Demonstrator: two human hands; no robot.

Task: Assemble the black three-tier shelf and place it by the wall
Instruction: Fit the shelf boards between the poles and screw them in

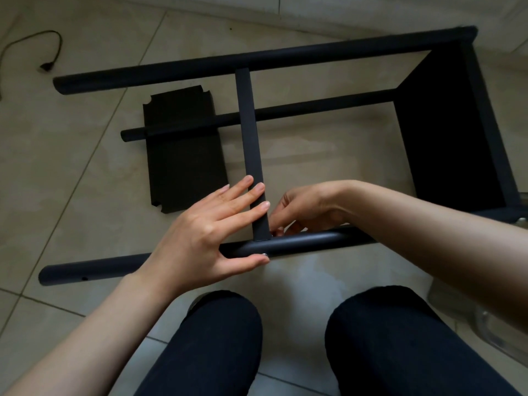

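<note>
Tiled floor, frame half-built. Left hand flat, fingers straight, steadying crossbar on tube; right hand curled at joint, hold unclear. Next, probably: tighten screw.

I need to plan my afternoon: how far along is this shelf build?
Roughly a third. Done: one shelf panel sits fixed at the frame's right end. In hand: the left hand steadies the crossbar on the near post, while the right hand works at that joint. Left: the loose panel on the floor, remaining tiers, standing it by the wall.
</note>
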